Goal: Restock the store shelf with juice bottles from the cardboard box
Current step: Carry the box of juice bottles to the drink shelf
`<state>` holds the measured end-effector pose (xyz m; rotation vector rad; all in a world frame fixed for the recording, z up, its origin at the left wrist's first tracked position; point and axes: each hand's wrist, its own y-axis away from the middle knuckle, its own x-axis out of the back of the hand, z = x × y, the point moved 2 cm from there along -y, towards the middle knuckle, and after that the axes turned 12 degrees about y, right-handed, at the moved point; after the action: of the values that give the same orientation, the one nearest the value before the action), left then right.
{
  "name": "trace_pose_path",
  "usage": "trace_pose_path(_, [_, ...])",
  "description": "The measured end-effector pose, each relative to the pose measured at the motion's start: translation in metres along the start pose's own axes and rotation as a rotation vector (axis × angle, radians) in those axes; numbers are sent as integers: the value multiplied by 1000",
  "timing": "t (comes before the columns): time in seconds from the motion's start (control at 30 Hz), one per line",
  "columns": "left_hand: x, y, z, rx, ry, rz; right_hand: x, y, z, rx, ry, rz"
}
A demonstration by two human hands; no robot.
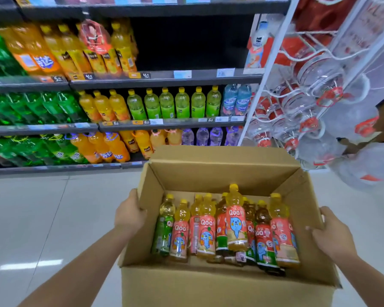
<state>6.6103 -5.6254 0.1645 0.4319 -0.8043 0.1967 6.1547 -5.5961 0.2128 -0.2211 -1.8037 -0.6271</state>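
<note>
Two hands carry an open cardboard box (220, 291) in front of a store shelf (164, 82). Left hand (130, 212) grips the box's left wall, thumb hooked over the rim, fingers outside. Right hand (331, 233) clasps the right flap, fingers curled round its edge.

Surroundings: shelf tiers hold green soda bottles (53, 107) at left, orange drink bottles (102, 107) mid-left, pale green tea bottles (182, 104) centre, blue-labelled water (236, 100) at right end. Dark vacant bay (186, 43) on the upper tier, right of the orange bottles. White wire rack (315, 103) of large clear water jugs with red caps stands right of the shelf, leaning close over the box's far right corner. Pale tiled floor (42, 218) lies between box and shelf.

Juice bottles (208, 229) lie in the box, near side, packed side by side, roughly a dozen. Long axes run near-to-far, yellow caps pointing toward the shelf, bases toward the person. One orange bottle (236, 220) rides on top of the row, same heading. Labels face up, pink and green.
</note>
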Motion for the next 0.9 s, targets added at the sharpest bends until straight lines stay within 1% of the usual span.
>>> trace_pose_path(0.17, [-65,-81,23,1,-14,-25,-27,-89,0,-76,8,17])
trace_pose_path(0.37, [-145,-148,17,52,-38,-6,-87,-186,2,-68,35,3])
trace_pose_path(0.5, [-206,-183,-9,99,-48,8,-144,-252,3,-18,50,-39])
trace_pose_path(0.7, [-291,-252,-62,132,-33,30,-249,-344,2,63,61,-62])
trace_pose_path(0.9, [-349,-312,-114,156,-62,131,-345,-412,-10,160,-15,-28])
